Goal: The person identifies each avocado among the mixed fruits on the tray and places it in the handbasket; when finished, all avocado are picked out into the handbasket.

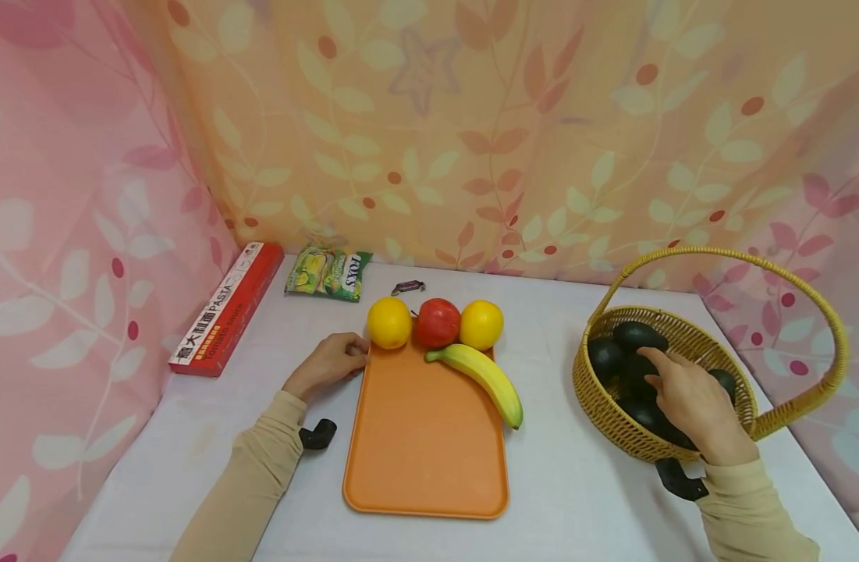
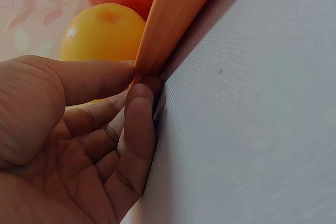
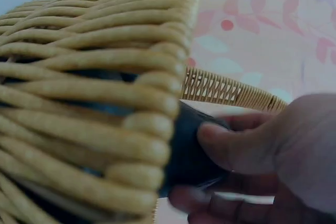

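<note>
My left hand [image 1: 333, 361] pinches the upper left edge of an orange tray [image 1: 427, 437]. In the left wrist view the thumb is on the rim and the index finger curls under it. At the tray's far end sit a red apple [image 1: 438, 322] and two round yellow fruits, one left [image 1: 389, 322] and one right [image 1: 481, 325]. A banana [image 1: 481, 378] lies across the right edge. My right hand [image 1: 697, 400] reaches into a wicker basket [image 1: 598, 414], thumb and fingers around a dark avocado [image 3: 191, 148]. Several more avocados [image 1: 640, 336] surround it, partly hidden by the hand.
A red pasta box [image 1: 225, 312] lies at the far left. Beside it is a green snack packet [image 1: 327, 273], with a small wrapped candy [image 1: 408, 287] behind the tray. The basket's tall handle [image 1: 752, 269] arches over the right side. Patterned curtains [image 1: 471, 133] enclose the table.
</note>
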`<state>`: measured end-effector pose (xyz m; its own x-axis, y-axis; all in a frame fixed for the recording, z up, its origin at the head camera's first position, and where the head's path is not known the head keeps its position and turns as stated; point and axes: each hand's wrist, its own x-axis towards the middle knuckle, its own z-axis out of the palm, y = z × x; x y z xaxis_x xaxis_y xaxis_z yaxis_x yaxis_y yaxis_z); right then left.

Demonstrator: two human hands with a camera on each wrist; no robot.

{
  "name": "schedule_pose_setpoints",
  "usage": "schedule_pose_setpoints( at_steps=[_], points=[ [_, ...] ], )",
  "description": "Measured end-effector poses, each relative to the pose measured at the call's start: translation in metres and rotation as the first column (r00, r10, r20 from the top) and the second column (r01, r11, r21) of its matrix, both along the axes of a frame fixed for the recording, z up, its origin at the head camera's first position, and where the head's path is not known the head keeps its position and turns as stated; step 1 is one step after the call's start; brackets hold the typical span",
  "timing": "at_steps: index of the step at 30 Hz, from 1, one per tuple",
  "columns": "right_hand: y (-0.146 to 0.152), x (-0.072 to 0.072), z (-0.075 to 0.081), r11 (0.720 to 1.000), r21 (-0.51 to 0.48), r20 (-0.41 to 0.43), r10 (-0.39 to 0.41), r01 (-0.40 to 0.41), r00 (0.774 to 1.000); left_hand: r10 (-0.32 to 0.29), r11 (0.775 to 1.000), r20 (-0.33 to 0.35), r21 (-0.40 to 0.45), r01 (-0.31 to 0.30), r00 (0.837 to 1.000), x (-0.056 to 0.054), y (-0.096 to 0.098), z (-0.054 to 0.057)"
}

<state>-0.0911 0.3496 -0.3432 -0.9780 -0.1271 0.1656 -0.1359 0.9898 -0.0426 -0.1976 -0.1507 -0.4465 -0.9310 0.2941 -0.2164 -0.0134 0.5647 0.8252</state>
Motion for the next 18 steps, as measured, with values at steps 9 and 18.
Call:
schedule_pose_setpoints(
  at_steps=[9,18],
  points=[
    [0.007,-0.003,-0.008,0.997,0.003,0.064,-0.078,0.078,0.995,-0.006,1.000,-0.010,0.009,0.006,1.000,0.002,-0.001,0.002],
    [-0.002,0.002,-0.020,0.999,-0.003,0.123,-0.037,0.037,0.992,-0.003,1.000,0.001,-0.005,0.003,1.000,0.002,0.000,0.002]
  ],
)
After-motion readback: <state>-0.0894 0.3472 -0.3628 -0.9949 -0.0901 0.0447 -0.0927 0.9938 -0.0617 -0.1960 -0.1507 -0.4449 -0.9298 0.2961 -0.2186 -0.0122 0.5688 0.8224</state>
